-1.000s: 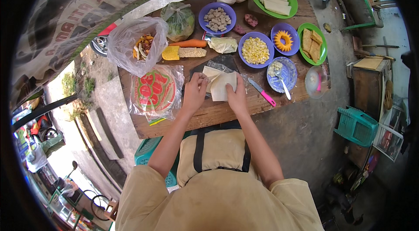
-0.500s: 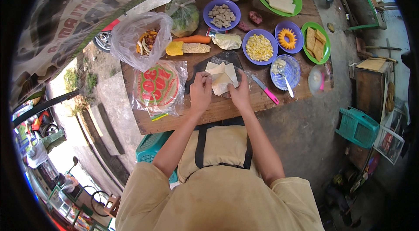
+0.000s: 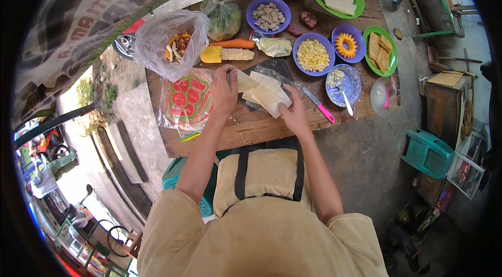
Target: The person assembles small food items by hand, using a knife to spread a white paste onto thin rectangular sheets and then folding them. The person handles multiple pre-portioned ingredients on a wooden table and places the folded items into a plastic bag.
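Pale square wrapper sheets (image 3: 266, 95) lie fanned on a dark board on the wooden worktop (image 3: 251, 128), between the two hands. The left hand (image 3: 224, 94) has its grip pinched on the corner of one sheet at the stack's left edge. The right hand (image 3: 294, 114) presses flat, fingers spread, on the stack's lower right corner. Just right of that hand lies a pink-handled knife (image 3: 320, 106); left of the left hand, a round packet of wrappers (image 3: 184, 100).

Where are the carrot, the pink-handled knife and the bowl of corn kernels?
carrot (image 3: 238, 43), head view, middle of its orange body.
pink-handled knife (image 3: 326, 114), head view, on the pink handle.
bowl of corn kernels (image 3: 300, 46), head view, on its purple rim.
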`<move>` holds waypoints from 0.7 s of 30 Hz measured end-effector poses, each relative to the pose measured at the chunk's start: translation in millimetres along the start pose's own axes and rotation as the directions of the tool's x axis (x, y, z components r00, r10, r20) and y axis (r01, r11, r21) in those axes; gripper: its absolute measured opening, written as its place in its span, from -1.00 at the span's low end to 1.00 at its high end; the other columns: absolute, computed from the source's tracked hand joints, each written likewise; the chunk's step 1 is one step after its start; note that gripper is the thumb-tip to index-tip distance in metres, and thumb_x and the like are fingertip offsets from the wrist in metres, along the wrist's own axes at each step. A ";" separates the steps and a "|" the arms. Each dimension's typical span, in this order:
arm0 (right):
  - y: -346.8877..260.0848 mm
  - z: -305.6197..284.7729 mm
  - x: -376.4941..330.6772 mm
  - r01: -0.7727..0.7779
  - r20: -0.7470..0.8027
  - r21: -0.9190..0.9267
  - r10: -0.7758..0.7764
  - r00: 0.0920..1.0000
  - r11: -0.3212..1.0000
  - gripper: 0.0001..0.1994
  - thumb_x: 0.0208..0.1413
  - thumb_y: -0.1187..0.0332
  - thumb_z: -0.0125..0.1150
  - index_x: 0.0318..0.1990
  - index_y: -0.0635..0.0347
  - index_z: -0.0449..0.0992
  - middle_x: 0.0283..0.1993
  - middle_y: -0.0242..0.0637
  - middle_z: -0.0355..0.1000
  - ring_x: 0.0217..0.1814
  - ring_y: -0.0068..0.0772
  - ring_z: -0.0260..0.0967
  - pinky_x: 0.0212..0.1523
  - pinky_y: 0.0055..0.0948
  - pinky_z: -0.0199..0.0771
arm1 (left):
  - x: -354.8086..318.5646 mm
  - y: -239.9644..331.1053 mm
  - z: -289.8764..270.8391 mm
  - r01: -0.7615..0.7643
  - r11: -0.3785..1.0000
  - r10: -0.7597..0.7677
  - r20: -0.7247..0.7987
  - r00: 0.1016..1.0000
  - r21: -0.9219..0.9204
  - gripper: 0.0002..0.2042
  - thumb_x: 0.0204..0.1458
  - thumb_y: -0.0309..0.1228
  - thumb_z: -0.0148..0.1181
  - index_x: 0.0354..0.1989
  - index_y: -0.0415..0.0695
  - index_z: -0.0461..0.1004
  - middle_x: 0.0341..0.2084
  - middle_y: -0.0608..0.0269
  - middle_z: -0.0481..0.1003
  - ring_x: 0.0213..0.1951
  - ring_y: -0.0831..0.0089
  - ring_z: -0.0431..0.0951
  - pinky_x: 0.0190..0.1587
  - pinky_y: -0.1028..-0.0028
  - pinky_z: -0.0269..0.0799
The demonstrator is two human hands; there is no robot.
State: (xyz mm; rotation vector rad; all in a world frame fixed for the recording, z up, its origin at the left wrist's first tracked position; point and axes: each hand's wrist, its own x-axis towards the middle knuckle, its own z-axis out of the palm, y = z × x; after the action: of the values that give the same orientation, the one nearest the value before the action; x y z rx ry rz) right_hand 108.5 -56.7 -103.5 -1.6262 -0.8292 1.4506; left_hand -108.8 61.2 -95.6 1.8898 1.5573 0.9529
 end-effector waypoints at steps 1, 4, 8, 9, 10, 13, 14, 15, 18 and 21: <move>-1.8 -2.0 -3.1 0.010 -0.022 0.002 -0.010 1.000 1.000 -0.41 0.10 0.51 0.17 0.35 0.25 0.28 0.03 -0.15 0.47 -0.13 -0.50 0.45 -0.15 -0.46 0.48 | 1.6 -0.9 -1.9 -0.044 0.999 0.044 0.002 0.999 0.019 -0.81 0.26 -0.45 0.13 -0.01 -0.18 0.38 -0.30 -0.07 0.59 -0.27 -0.10 0.62 -0.25 0.09 0.51; -1.5 -9.7 -11.1 0.102 -0.067 0.012 -0.101 0.993 0.995 -0.43 0.08 0.53 0.15 0.31 0.24 0.32 -0.01 -0.22 0.47 -0.14 -0.55 0.43 -0.15 -0.50 0.46 | 6.3 -0.5 -8.5 -0.090 0.993 0.089 0.014 0.996 0.081 -0.80 0.25 -0.46 0.14 0.00 -0.17 0.38 -0.31 -0.05 0.60 -0.27 -0.10 0.62 -0.25 0.09 0.51; -0.7 -22.1 -14.9 0.123 -0.147 0.045 -0.115 0.982 0.991 -0.46 0.06 0.55 0.12 0.28 0.31 0.36 -0.02 -0.19 0.50 -0.09 -0.51 0.48 -0.07 -0.50 0.49 | 12.9 4.3 -17.4 -0.016 0.996 0.021 -0.051 0.998 0.093 -0.82 0.25 -0.48 0.15 -0.02 -0.19 0.39 -0.32 -0.05 0.60 -0.28 -0.07 0.63 -0.26 0.11 0.51; -2.3 -25.5 -15.1 0.065 -0.160 0.106 -0.047 0.986 0.992 -0.46 0.06 0.55 0.12 0.27 0.34 0.36 0.00 -0.17 0.51 -0.07 -0.48 0.49 -0.05 -0.49 0.50 | 13.9 6.5 -17.6 0.005 0.998 0.001 -0.087 0.996 0.062 -0.83 0.24 -0.48 0.15 -0.03 -0.19 0.40 -0.33 -0.05 0.59 -0.29 -0.06 0.63 -0.27 0.11 0.51; -4.5 -26.5 -15.2 -0.051 -0.176 0.181 0.084 0.981 0.982 -0.46 0.06 0.55 0.12 0.27 0.37 0.35 0.02 -0.15 0.51 -0.04 -0.46 0.51 -0.03 -0.49 0.51 | 14.6 8.7 -17.6 0.027 0.999 -0.023 -0.119 0.993 0.029 -0.83 0.24 -0.48 0.15 -0.04 -0.19 0.40 -0.33 -0.05 0.59 -0.29 -0.06 0.63 -0.27 0.11 0.51; -13.9 -20.0 -11.7 -0.125 -0.166 0.356 0.194 0.967 0.926 -0.49 0.11 0.55 0.10 0.28 0.37 0.34 0.09 -0.11 0.50 0.01 -0.39 0.53 0.01 -0.46 0.53 | 1.4 23.2 -10.1 0.030 0.998 -0.037 -0.141 0.989 -0.053 -0.84 0.25 -0.45 0.16 -0.06 -0.20 0.42 -0.30 -0.03 0.58 -0.28 -0.03 0.62 -0.29 0.14 0.51; -16.4 -13.2 -9.2 -0.154 -0.161 0.419 0.240 0.957 0.895 -0.48 0.13 0.55 0.10 0.29 0.33 0.33 0.10 -0.12 0.49 0.00 -0.39 0.52 0.00 -0.46 0.53 | -7.7 30.1 -5.0 0.050 0.996 -0.057 -0.102 0.993 -0.074 -0.83 0.24 -0.45 0.17 -0.06 -0.20 0.42 -0.30 -0.03 0.57 -0.27 -0.02 0.61 -0.26 0.14 0.51; -17.7 -2.0 -4.2 -0.135 -0.165 0.453 0.231 0.959 0.881 -0.49 0.15 0.54 0.10 0.30 0.28 0.32 0.11 -0.16 0.47 -0.02 -0.42 0.51 -0.06 -0.46 0.53 | -19.5 38.3 1.5 0.070 0.993 -0.076 -0.061 0.995 -0.095 -0.82 0.23 -0.44 0.19 -0.06 -0.20 0.42 -0.29 -0.02 0.56 -0.25 -0.02 0.60 -0.24 0.15 0.51; -17.2 27.0 8.4 -0.099 -0.174 0.520 0.219 0.960 0.848 -0.50 0.21 0.49 0.09 0.33 0.14 0.29 0.12 -0.27 0.43 -0.11 -0.49 0.49 -0.22 -0.48 0.53 | -51.1 59.4 20.9 -0.030 0.998 0.037 0.133 0.990 -0.055 -0.80 0.17 -0.50 0.24 -0.06 -0.23 0.44 -0.25 -0.01 0.54 -0.20 0.01 0.58 -0.11 0.25 0.50; -9.4 35.7 17.7 -0.166 -0.137 0.550 0.285 0.949 0.819 -0.53 0.31 0.37 0.12 0.33 0.16 0.25 0.18 -0.15 0.39 0.07 -0.42 0.44 -0.09 -0.49 0.54 | -72.2 70.6 29.9 -0.068 0.994 0.089 0.257 0.962 -0.090 -0.69 0.00 -0.50 0.37 -0.09 -0.21 0.45 -0.10 0.02 0.51 -0.01 0.03 0.52 -0.02 0.21 0.47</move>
State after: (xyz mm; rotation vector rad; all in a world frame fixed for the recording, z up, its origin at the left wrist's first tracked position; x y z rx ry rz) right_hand 75.8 -32.1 -104.8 -1.4367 -0.0795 1.4652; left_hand -48.8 -22.9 -75.0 1.9429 1.2809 0.7519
